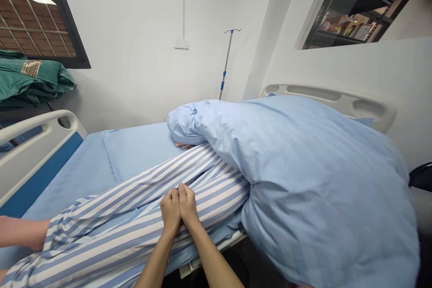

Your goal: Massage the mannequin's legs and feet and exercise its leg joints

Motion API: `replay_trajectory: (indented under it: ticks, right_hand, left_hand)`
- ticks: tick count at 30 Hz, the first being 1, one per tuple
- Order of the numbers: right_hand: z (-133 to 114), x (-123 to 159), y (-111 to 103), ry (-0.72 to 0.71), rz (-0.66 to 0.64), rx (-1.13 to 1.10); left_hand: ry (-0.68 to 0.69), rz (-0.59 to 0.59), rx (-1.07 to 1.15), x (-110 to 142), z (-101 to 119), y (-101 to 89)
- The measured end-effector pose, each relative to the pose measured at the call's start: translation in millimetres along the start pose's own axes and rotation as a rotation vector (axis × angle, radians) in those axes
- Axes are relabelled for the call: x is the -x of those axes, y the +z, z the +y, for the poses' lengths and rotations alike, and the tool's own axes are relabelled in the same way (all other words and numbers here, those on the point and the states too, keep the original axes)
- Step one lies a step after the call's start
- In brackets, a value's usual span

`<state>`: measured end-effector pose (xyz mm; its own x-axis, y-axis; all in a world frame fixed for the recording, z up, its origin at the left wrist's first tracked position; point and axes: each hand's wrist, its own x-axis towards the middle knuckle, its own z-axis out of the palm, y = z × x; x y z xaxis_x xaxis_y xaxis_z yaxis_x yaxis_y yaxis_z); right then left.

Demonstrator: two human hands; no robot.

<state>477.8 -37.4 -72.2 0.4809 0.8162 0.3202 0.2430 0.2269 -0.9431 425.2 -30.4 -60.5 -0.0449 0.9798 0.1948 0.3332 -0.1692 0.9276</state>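
Trousers of blue-and-white striped fabric, worn by someone on bed: lying right under hands, long axis running from bare ankle at near left to puffy light-blue fabric quilt at far right. Bare left hand, bare right hand: both curling into fists, touching side by side, apparently resting on near leg. Left sitting nearer ankle, right nearer quilt. Fist contents: cannot tell. Far leg lying just beyond.

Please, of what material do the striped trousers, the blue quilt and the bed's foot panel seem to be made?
Striped trousers: matte cloth, maybe cotton, softly creased.
Blue quilt: smooth cloth cover, perhaps cotton blend; plump folds suggest soft filling.
Foot panel: probably moulded plastic, smooth, with rounded cutouts.
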Motion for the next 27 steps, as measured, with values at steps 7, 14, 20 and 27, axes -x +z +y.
replay_trajectory:
  ticks: [7, 14, 20, 27]
  right_hand:
    - [-6, -3, -1, -0.007, -0.036, 0.092]
    - [-19, -17, -31, -0.126, -0.216, 0.611]
    - [-5, -14, -35, -0.123, -0.171, 0.618]
    - [-4, -18, -38, -0.091, -0.097, 0.286]
  left_hand:
    - [0.032, -0.029, -0.106, -2, -13, -3.3]
    - [0.070, -0.098, -0.235, 2, -8, 1.0]
    - [0.066, -0.092, -0.238, 2, -8, 2.4]
    - [0.027, -0.134, -0.017, -6, 7, 17.7]
